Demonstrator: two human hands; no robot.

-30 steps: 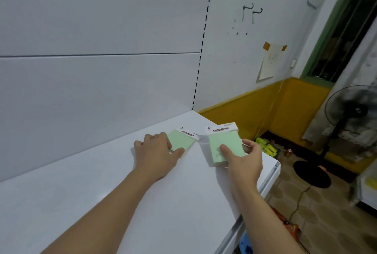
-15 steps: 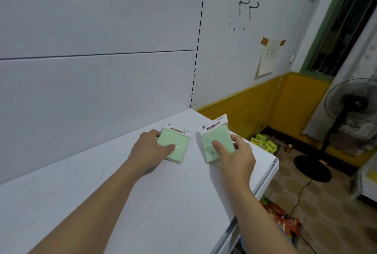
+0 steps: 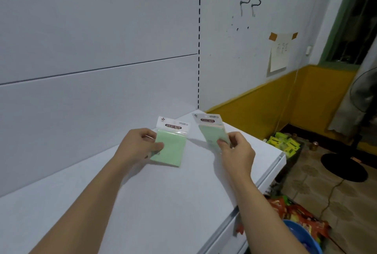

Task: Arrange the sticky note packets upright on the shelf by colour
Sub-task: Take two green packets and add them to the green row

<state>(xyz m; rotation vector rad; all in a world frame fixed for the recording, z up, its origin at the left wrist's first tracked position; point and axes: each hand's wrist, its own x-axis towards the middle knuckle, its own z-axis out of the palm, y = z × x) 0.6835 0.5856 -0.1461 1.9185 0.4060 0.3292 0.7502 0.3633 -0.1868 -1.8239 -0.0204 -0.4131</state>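
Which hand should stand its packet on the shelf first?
Probably left: the left hand holds its green sticky note packet header-up, low over the white shelf; the right hand holds its twin packet tilted.

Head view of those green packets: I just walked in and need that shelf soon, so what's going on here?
A person is sorting sticky notes at a white shelf. The left hand grips one green packet, header card up, its lower edge down near the shelf surface. The right hand pinches a second green packet, lifted and turned partly edge-on. Neither packet stands on its own yet.
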